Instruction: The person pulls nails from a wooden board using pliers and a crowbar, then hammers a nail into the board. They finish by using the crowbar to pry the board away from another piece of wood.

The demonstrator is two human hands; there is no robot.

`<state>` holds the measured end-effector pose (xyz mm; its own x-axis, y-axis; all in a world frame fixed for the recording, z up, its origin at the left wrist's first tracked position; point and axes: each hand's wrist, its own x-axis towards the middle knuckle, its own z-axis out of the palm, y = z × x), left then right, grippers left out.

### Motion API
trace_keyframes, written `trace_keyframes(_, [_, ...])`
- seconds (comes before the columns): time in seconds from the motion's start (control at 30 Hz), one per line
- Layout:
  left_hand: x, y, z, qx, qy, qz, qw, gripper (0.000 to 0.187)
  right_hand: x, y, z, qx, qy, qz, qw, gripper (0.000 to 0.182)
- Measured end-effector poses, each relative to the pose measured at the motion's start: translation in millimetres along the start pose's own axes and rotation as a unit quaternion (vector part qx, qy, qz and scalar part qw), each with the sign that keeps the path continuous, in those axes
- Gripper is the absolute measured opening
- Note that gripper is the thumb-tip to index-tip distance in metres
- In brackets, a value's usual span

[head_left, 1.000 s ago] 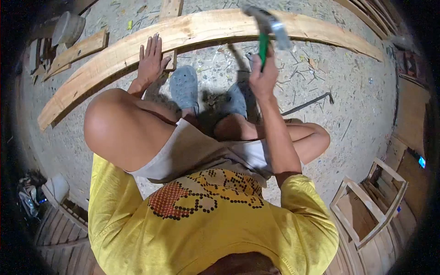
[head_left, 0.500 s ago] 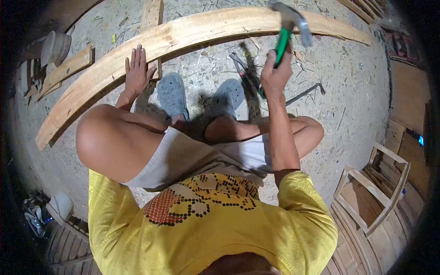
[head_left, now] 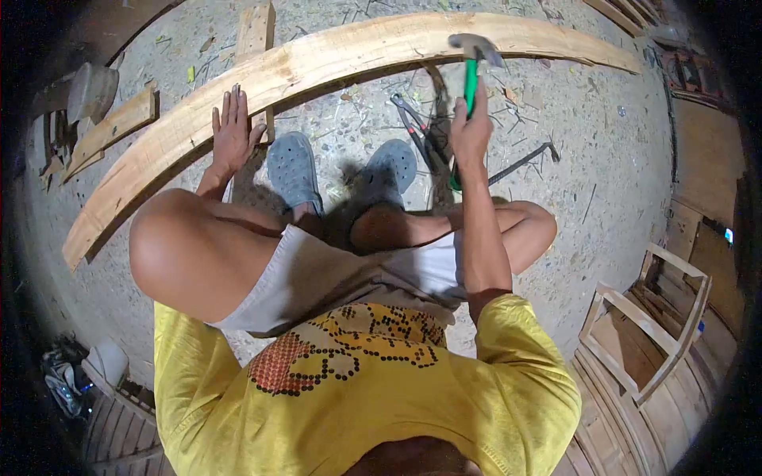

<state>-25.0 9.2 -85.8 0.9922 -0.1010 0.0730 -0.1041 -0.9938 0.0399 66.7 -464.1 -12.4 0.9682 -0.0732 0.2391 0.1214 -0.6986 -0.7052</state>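
A long wooden plank (head_left: 357, 49), bowed by the lens, lies across the floor in front of me. My left hand (head_left: 230, 136) rests with fingers stretched and spread over its near edge, left of the middle. In my right hand (head_left: 471, 133) is a claw hammer (head_left: 471, 78), gripped by its green handle. Its metal head overlaps the plank's right half in this view. A second board (head_left: 255, 33) crosses beneath the plank close to my left hand. Pincers (head_left: 411, 120) with dark handles lie on the floor between my feet and the hammer.
A pry bar (head_left: 522, 163) and scattered nails lie on the concrete floor right of my hand. Short wood offcuts (head_left: 111, 131) are piled at the left. A wooden frame (head_left: 647, 325) stands at the lower right. My grey clogs (head_left: 292, 168) are just behind the plank.
The hammer has swung down and left, its head now over the plank and less blurred. My left hand has stayed on the wood.
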Motion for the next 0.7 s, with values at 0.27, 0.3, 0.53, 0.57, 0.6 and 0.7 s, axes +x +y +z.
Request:
trace_keyframes(0.27, [-2.2,1.2,1.3,0.006,0.0,0.005,1.0,0.087,26.4,-22.4,-17.9,0.192,0.246,-0.046,0.949,0.057])
trace_keyframes(0.3, [-1.3,-0.4,2.4,0.007,0.001,0.004,1.0,0.087,21.9,-34.6,-15.9,0.266,0.245,-0.038,0.932,0.058])
trace_keyframes(0.53, [-2.6,3.0,-2.9,-0.006,-0.01,0.001,1.0,0.088,1.5,-5.2,-14.4,0.131,0.139,-0.023,0.981,0.057])
trace_keyframes(0.57, [-1.9,3.0,-3.2,-0.005,-0.014,0.0,1.0,0.088,2.4,2.3,-12.4,0.119,0.151,-0.023,0.981,0.06])
trace_keyframes(0.6, [-2.7,3.3,-2.5,-0.006,-0.017,0.001,1.0,0.088,3.6,0.9,-11.4,0.118,0.15,-0.02,0.981,0.06])
trace_keyframes(0.7, [-1.3,2.1,-1.0,-0.004,-0.014,0.002,1.0,0.088,9.7,-2.0,-1.1,0.042,0.217,-0.016,0.975,0.058])
